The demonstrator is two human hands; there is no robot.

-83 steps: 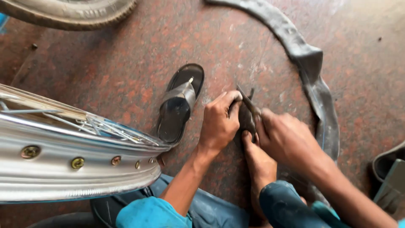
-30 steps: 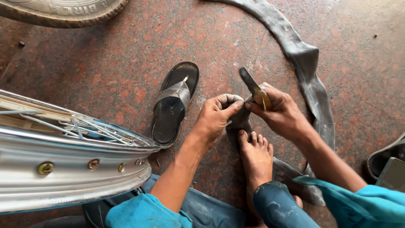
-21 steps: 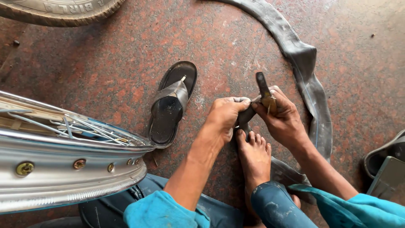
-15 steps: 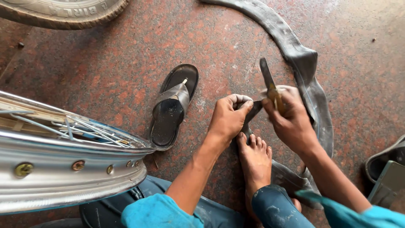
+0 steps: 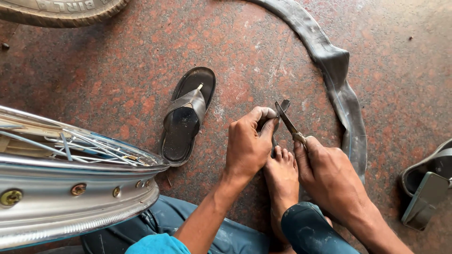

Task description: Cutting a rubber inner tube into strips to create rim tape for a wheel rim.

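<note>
Step in hand, as I read it: you were snipping a small dark rubber piece [image 5: 274,141] with the scissors [image 5: 288,122].

- Your left hand [image 5: 247,146] sat just left of centre frame, fingers [image 5: 263,115] curled and pinching the rubber piece against the thumb. Most of the piece was hidden behind the hand, so I couldn't tell its shape.
- Your right hand [image 5: 329,176], at 4 o'clock from the left, had its fingers wrapped tight round the scissors' handles. The blades stood slightly parted, tips pointing to 11 o'clock and meeting the piece at the left fingertips.
- Your bare foot [image 5: 281,176] lay between the two hands, toes touching the lower end of the piece. It looked like it was pinning it to the floor [image 5: 117,70].

What the next move calls for, in my judgement: blades lined up on the rubber only, since the left thumb and the toes were both very near the cut, and steady tension on the piece.

Around you:
- Sandal [image 5: 186,117] at 9 o'clock from the hands, lying on the floor.
- Slack inner tube [image 5: 339,80] curving from 12 to 3 o'clock.
- Shiny spoked wheel rim [image 5: 70,197] at 8 o'clock.
- Flat grey object [image 5: 426,197] at the right edge; I couldn't identify it.

Labels: the only one was raised lettering on the sidewall of the tyre [image 5: 56,11] at 11 o'clock, cut off by the frame edge. No packages or signs were in view.
</note>
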